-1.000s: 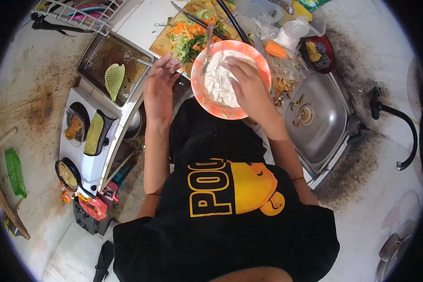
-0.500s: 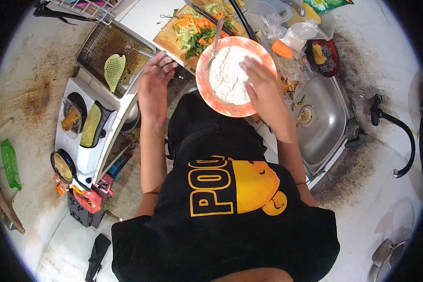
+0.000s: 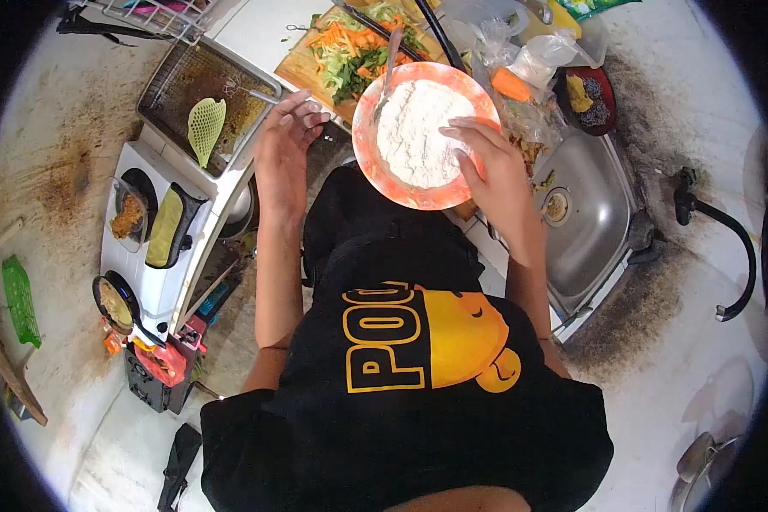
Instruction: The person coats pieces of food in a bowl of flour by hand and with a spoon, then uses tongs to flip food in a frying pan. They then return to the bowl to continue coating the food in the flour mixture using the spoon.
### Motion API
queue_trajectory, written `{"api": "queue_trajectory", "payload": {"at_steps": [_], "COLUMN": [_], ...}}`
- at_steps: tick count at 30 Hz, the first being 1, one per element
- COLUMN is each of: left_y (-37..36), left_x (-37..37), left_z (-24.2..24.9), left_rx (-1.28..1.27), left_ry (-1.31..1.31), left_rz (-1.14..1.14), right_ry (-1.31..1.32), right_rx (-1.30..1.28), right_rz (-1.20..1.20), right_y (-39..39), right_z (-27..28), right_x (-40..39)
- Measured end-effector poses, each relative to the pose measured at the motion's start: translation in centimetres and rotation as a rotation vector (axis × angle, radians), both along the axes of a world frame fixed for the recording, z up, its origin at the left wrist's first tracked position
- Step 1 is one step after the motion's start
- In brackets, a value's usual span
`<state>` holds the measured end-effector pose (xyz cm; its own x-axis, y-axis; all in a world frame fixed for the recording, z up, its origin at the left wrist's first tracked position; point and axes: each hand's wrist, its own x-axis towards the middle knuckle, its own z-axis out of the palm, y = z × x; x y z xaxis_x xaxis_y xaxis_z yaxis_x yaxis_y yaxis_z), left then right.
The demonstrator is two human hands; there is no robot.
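A red-and-white bowl point(image 3: 369, 158) of white flour point(image 3: 418, 141) stands near the counter's front edge. A spoon point(image 3: 392, 60) leans in it, handle up against the far left rim. My right hand point(image 3: 497, 175) hovers over the bowl's right side, fingers together and thumb apart, with nothing visible in it. My left hand point(image 3: 286, 149) is left of the bowl, apart from it, its whitened fingers loosely bent and holding nothing. Behind the bowl, shredded carrot and green vegetables point(image 3: 350, 64) lie on a wooden cutting board point(image 3: 303, 72), with a dark long-handled utensil across them.
To the left are a metal tray point(image 3: 166, 107) with a green slotted spatula point(image 3: 205, 132) and a white stove point(image 3: 141, 277) with a small pan point(image 3: 115, 303). A sink point(image 3: 584, 222) with a black faucet point(image 3: 725, 226) is at right. A carrot piece point(image 3: 512, 85) lies beside plastic bags.
My right hand has drawn back to the right, from over the flour toward the bowl's rim. My left hand stays in nearly the same spot.
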<state>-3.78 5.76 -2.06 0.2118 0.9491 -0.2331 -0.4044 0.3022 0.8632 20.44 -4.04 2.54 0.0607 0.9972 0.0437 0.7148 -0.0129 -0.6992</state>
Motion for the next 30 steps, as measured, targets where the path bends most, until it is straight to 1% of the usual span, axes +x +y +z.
{"api": "queue_trajectory", "payload": {"at_steps": [1, 2, 4, 5, 7, 10, 12, 18, 22, 29, 30], "left_y": [-0.1, -0.1, -0.1, -0.1, -0.1, -0.2, -0.4, -0.7, -0.9, -0.7, -0.7], "left_x": [0.1, 0.2, 0.2, 0.0, -0.4, -1.0, -1.4, -1.7, -1.2, -1.3, -1.3], "left_z": [0.2, 0.5, 0.4, 0.2, 0.0, -0.2, -0.4, -0.8, -0.3, -0.1, -0.2], "left_rx": [0.001, 0.012, 0.022, 0.033, 0.045, 0.041, 0.019, -0.005, -0.027, -0.014, -0.017], "left_ry": [0.002, 0.013, 0.025, 0.029, 0.035, 0.032, 0.042, 0.005, -0.012, 0.012, 0.011], "left_rz": [0.002, 0.010, 0.018, -0.006, -0.024, -0.028, 0.013, 0.031, 0.073, 0.075, 0.079], "right_ry": [-0.032, -0.031, -0.210, -0.209, -0.371, -0.423, -0.443, -0.503, -0.548, -0.555, -0.493], "right_rx": [0.067, 0.067, 0.145, 0.145, 0.172, 0.163, 0.175, 0.167, 0.167, 0.194, 0.182], "right_rz": [0.038, 0.039, 0.064, 0.065, 0.005, -0.019, -0.018, -0.012, -0.020, -0.042, -0.063], "right_y": [0.3, 0.8, 1.8, 2.4, 3.5, 4.6, 4.8, 5.4, 5.6, 5.6, 5.5], "right_z": [-0.5, -0.7, -1.2, -1.6, -2.3, -2.3, -2.5, -2.9, -3.5, -3.9, -3.5], "right_x": [-0.2, -0.6, -1.6, -2.0, -2.6, -3.1, -3.3, -3.5, -3.5, -2.5, -2.1]}}
